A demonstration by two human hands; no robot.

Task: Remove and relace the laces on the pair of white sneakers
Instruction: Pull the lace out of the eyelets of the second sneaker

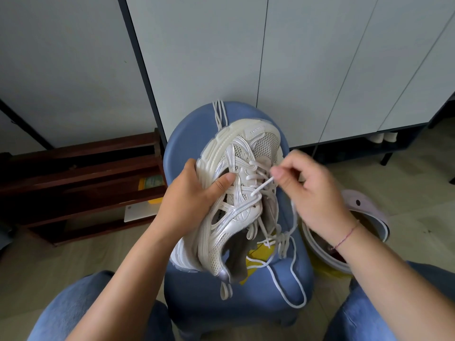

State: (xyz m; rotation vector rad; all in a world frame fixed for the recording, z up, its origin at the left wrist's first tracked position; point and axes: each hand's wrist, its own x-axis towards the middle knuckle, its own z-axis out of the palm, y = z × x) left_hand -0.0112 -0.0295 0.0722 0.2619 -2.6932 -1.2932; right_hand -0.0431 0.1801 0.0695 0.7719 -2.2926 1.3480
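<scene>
White sneaker is held up over a blue stool, toe pointing away, sole side turned left, heel low and near the viewer. It is gripped by the left hand, thumb pressed on the side overlays, fingers wrapped round the sole edge. Lace is partly threaded through the upper eyelets; its tip is pinched between thumb and forefinger of the right hand, just beside the eyelet row. Which eyelet it sits at cannot be told, possibly a middle one. The slack of the lace is draped down the stool seat in a long loop past the front edge. A second bunch of white lace is hung over the back edge of the stool. Something yellow is seen under the sneaker on the seat. A thin bracelet is worn on the right wrist. A pale lilac clog lies on the floor right of the stool, a dark wooden rack to the left, white cabinet doors behind. Blue jeans are visible at both lower corners.
</scene>
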